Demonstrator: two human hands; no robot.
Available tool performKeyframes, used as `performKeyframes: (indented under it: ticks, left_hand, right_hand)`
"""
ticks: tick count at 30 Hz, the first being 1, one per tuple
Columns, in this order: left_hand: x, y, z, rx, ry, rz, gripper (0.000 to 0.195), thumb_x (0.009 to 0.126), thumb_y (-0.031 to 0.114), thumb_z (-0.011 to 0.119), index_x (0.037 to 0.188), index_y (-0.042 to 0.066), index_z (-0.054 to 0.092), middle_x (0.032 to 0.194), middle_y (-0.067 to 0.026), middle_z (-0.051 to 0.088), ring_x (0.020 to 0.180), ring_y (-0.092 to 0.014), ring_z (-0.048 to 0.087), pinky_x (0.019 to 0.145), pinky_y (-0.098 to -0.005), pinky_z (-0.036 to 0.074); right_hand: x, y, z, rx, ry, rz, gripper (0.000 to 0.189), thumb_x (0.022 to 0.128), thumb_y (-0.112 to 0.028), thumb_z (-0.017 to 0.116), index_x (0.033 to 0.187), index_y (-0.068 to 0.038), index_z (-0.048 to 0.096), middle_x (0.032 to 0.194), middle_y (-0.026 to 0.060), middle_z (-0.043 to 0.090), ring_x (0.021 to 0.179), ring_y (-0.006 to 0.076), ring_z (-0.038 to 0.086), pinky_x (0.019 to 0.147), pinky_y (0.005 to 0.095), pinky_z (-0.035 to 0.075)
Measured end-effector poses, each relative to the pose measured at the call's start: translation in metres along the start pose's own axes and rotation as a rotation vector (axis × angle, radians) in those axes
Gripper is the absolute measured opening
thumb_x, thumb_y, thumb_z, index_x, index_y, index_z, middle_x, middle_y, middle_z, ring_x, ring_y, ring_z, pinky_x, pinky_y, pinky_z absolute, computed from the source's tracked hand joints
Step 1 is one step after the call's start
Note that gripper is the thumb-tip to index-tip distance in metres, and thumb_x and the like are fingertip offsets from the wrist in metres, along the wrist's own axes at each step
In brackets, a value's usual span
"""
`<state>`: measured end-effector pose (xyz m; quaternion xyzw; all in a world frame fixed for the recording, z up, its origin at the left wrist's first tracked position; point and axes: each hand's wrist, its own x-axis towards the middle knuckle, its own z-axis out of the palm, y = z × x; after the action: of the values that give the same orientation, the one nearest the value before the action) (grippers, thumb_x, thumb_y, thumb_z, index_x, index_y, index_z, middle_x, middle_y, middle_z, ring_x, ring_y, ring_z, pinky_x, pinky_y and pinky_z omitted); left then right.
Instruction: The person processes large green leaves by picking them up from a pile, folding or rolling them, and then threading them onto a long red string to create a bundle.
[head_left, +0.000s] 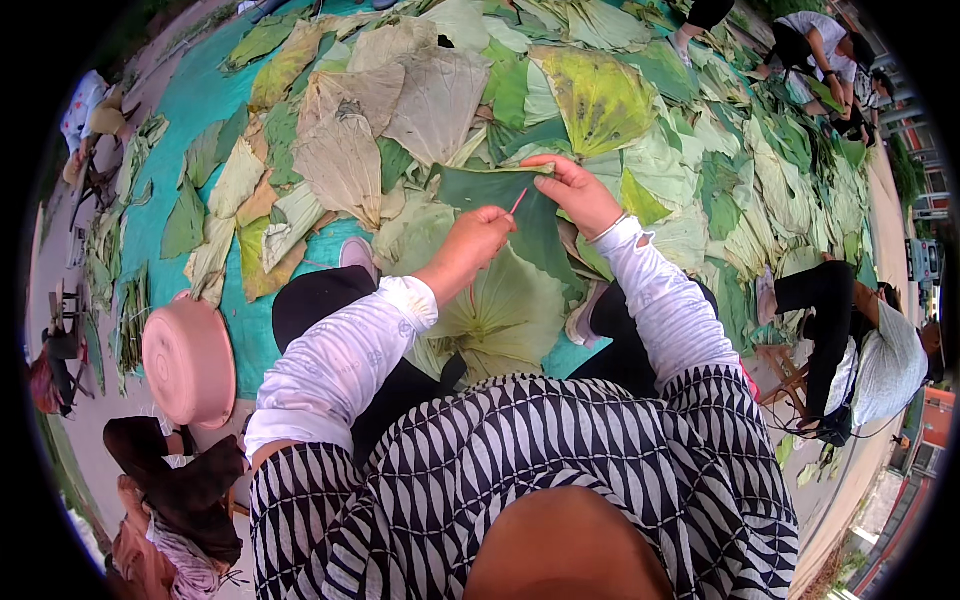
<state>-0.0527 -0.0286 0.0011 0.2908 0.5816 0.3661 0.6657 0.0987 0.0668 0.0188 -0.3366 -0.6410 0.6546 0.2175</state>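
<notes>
Between my knees, a large dark green lotus leaf (491, 191) is held up by its far edge. My right hand (574, 193) pinches that edge, thumb on the near face and fingers behind. In front of the leaf, my left hand (480, 236) is closed around a thin pink stick or cord (519, 200) whose end points up toward my right hand. I cannot tell whether the pink end touches the leaf. Below my hands, a paler leaf (495, 300) spreads with its veins meeting at a centre. A reddish strand hangs under my left hand.
Many green, yellow and dried brown lotus leaves (596, 97) cover a teal tarp (180, 97). To my left a pink plastic basin (187, 360) stands tipped on its side, near a bundle of green stalks (133, 322). Other people sit or bend around the tarp on both sides.
</notes>
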Motion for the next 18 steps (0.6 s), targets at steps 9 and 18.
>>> performKeyframes:
  ticks: [9,18]
  left_hand:
    - [0.009,0.026,0.011,0.042,-0.014,0.103,0.011,0.08,0.018,0.044,0.078,0.008,0.049,0.053,0.0057,0.035,0.041,-0.004,0.027,0.036,-0.0193,0.018]
    - [-0.024,0.051,0.039,-0.096,-0.025,0.001,0.012,0.082,0.018,0.045,0.078,0.008,0.049,0.05,0.0039,0.036,0.037,-0.004,0.027,0.033,-0.0187,0.018]
  right_hand:
    - [0.003,-0.021,-0.009,0.109,0.028,0.025,0.023,0.081,-0.005,0.044,0.103,-0.007,0.05,0.077,-0.0042,0.047,0.07,0.0037,0.042,0.063,0.0173,0.036]
    - [-0.018,-0.059,-0.032,-0.23,-0.052,0.02,0.034,0.077,-0.01,0.052,0.11,-0.008,0.045,0.094,0.0044,0.054,0.085,0.0083,0.048,0.076,0.0227,0.039]
